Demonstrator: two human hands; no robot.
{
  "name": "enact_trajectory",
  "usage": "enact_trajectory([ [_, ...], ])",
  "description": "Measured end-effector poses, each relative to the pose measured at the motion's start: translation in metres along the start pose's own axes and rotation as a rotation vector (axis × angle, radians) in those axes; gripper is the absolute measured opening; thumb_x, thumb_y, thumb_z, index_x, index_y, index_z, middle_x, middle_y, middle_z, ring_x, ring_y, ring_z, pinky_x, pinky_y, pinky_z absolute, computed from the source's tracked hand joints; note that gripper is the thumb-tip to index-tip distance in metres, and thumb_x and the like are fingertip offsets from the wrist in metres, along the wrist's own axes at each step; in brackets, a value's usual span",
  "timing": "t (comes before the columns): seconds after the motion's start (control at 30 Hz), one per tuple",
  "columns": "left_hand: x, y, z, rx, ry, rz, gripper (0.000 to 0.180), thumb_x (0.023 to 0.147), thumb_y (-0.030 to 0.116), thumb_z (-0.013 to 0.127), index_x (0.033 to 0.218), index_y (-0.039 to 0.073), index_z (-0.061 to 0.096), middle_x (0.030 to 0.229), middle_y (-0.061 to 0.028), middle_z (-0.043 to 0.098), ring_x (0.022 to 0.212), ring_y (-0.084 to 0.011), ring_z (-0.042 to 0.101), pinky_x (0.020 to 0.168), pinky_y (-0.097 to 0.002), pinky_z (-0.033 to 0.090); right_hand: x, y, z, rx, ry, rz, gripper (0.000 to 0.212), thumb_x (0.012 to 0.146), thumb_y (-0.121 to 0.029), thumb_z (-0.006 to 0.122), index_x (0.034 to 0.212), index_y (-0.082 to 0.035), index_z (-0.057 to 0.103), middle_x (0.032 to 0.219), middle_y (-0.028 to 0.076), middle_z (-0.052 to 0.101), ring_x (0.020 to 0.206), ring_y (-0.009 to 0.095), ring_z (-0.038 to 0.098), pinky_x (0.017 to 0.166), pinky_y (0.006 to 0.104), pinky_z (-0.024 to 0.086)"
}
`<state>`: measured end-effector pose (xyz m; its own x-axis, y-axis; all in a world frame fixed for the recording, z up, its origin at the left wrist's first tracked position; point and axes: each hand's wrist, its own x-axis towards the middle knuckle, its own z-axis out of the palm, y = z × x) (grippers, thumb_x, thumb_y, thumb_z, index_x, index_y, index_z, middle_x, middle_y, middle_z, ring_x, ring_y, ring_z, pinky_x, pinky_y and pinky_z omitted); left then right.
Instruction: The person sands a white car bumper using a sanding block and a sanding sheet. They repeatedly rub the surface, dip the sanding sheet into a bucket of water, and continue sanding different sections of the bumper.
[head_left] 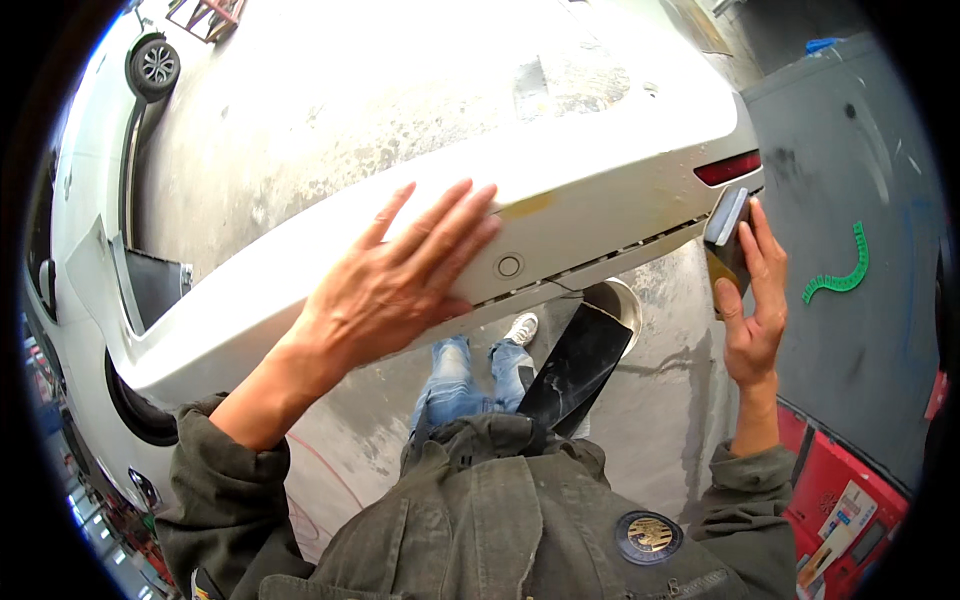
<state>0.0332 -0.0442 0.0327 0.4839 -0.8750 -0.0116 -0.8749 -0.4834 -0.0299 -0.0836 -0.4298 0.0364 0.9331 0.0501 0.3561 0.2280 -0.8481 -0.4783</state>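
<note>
White car (85,160) at left. Large white bumper (625,175) ran across the middle, in front of the person; this was the piece being worked. Dark grey worktop (880,110) at right, above a red cabinet (850,455). Pale bucket (630,310) below the bumper, black slab (575,365) just beside or partly in it; couldn't tell which.

Left hand (400,265) lay over the bumper's face, fingers spread, gripping nothing. Right hand (755,300) had its fingers closed round a small grey and dark block (730,225) by the bumper's right end, near the red reflector (728,168); contact with the surface unclear. Green curved strip (850,272) on the worktop. Yellowish patch (530,204) near the left fingertips, round cap (509,266) below it.

Step looked like surface prep: one palm feeling or steadying, the block ready for rubbing. Next move seemed to call for the block held flat, pressure light around reflector and edges.

Writing: round emblem patch (649,538) on the jacket (480,520), printed label (850,515) on the cabinet; lettering not transcribed. No marking made out on the block.
</note>
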Motion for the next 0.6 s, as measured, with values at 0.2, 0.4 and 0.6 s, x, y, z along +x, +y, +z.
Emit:
enact_trajectory([
  [0.2, 0.064, 0.009, 0.003, -0.062, 0.005, 0.161, 0.111, 0.080, 0.080, 0.061, 0.163, 0.011, 0.034, 0.175, -0.0064, 0.019, 0.161, -0.0215, 0.016, 0.135, -0.0450, 0.015, -0.023, -0.021, 0.008, 0.081, 0.040, 0.046, 0.056, 0.090, -0.010, 0.072, 0.144, -0.001, 0.061, 0.161, 0.020, 0.048, 0.140, 0.038, 0.049, 0.118, 0.0457, 0.039],
  [0.4, 0.065, 0.007, 0.003, -0.095, -0.016, 0.202, 0.108, 0.083, 0.075, 0.064, 0.162, 0.007, 0.035, 0.173, -0.0077, 0.024, 0.161, -0.0228, 0.019, 0.134, -0.0425, 0.021, -0.052, -0.030, 0.007, 0.056, 0.100, 0.115, 0.053, 0.090, -0.012, 0.072, 0.141, 0.000, 0.063, 0.158, 0.021, 0.050, 0.137, 0.038, 0.052, 0.115, 0.0449, 0.041],
  [0.6, 0.026, -0.001, -0.011, -0.026, -0.062, 0.211, 0.105, 0.081, 0.073, 0.062, 0.160, 0.008, 0.040, 0.172, -0.0093, 0.028, 0.160, -0.0240, 0.022, 0.133, -0.0430, 0.023, -0.078, -0.037, 0.007, 0.052, 0.160, 0.224, 0.053, 0.091, -0.014, 0.072, 0.141, -0.001, 0.063, 0.158, 0.020, 0.051, 0.137, 0.038, 0.053, 0.115, 0.0442, 0.042],
])
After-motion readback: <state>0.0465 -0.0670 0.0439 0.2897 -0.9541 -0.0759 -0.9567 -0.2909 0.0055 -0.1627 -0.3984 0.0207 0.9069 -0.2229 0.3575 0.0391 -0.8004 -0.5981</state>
